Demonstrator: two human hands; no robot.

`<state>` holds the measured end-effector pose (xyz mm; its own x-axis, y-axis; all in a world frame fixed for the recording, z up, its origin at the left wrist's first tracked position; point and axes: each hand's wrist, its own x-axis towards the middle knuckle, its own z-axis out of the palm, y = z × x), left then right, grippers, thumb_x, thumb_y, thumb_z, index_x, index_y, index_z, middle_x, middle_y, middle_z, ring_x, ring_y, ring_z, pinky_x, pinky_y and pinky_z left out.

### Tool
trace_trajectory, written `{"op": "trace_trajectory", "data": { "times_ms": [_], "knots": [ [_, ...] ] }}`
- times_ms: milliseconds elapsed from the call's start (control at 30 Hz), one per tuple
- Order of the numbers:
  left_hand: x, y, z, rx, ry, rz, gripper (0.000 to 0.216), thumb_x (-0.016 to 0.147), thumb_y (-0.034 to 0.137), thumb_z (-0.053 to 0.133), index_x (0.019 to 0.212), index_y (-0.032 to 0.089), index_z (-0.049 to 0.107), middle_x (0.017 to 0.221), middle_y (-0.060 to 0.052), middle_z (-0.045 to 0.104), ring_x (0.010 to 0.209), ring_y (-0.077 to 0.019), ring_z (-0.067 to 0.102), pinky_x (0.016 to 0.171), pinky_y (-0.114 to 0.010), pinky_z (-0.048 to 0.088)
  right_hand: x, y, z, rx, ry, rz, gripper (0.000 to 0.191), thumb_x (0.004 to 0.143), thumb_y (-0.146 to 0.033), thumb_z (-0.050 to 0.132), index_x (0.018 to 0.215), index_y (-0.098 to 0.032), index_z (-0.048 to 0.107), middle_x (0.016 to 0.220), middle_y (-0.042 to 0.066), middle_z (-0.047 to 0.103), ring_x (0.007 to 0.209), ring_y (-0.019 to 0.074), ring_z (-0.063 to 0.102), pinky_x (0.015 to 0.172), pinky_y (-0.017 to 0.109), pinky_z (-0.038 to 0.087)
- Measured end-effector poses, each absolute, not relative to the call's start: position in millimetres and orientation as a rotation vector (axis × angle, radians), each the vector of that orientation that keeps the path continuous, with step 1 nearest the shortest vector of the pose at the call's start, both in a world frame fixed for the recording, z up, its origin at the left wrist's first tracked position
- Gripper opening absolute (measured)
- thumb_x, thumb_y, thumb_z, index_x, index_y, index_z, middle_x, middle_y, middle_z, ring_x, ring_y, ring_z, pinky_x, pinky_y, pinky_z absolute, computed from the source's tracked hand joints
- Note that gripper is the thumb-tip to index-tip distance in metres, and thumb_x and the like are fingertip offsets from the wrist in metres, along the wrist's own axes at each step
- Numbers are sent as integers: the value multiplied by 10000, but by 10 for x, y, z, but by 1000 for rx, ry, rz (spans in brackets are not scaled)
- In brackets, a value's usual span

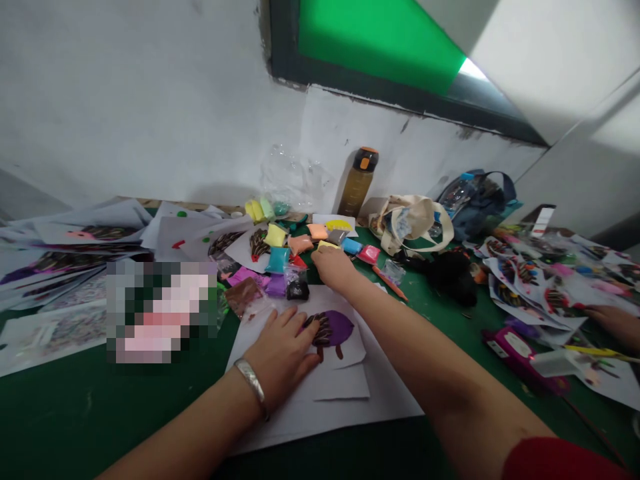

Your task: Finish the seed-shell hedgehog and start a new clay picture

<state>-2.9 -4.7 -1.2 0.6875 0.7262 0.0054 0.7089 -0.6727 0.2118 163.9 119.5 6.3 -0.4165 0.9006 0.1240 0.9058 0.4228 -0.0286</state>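
Observation:
My left hand (285,347), with a silver bracelet on the wrist, lies flat with fingers spread on white paper (340,387). Under its fingertips is the edge of a hedgehog picture (343,328) with a purple body and brown spines. Beyond the paper, my right hand (334,268) reaches into a cluster of small clay packets. Its fingers are curled at a packet of yellow clay (327,245), partly hidden by the hand. Around it lie a teal packet (277,260), a blue packet (352,246), a red-pink packet (369,254) and a black packet (297,283).
Stacked hedgehog pictures (100,233) lie at left. An orange pen-like stick (390,283), a bottle (358,183) and a cream cloth bag (407,220) are at the back. At right are a magenta device (520,357) and another person's hand (613,320).

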Motion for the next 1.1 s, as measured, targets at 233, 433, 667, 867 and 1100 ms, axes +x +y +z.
{"op": "trace_trajectory", "data": {
  "times_ms": [233,433,667,867,1100],
  "knots": [
    [-25,-33,39,2716,1132,139,437,870,301,550,1271,129,526,1194,-165,582,1145,-346,478,952,-551,395,1829,537,261,-1731,-2307,55,244,969,-191,308,1092,-149,515,867,81,634,787,189,596,647,269,410],
    [-101,-12,-20,2793,1013,319,430,830,267,583,1234,125,539,1194,-175,574,1130,-325,507,961,-507,426,2133,-163,4,-1597,-1764,830,150,880,-258,484,843,-210,621,595,-43,555,530,120,563,536,222,409],
    [-86,5,-19,2883,1015,356,377,812,243,604,1169,125,578,1172,-167,598,1101,-296,539,984,-471,440,2093,-281,-91,-1424,-1785,835,219,789,-101,517,873,-214,685,825,3,672,782,152,623,743,266,456],
    [-65,-34,104,2919,1085,376,318,836,231,593,1135,125,611,1174,-155,612,1155,-346,505,958,-543,443,2058,-275,-133,-1394,-2057,613,171,864,-137,512,874,-198,671,831,21,646,808,151,579,742,254,419],
    [-140,-139,-88,2937,934,471,334,894,225,497,1186,99,600,1236,-175,590,1215,-318,485,989,-500,456,2034,-262,-160,-1361,-2154,551,164,885,-132,506,892,-195,658,834,22,638,815,153,564,751,256,416]
  ]
}}
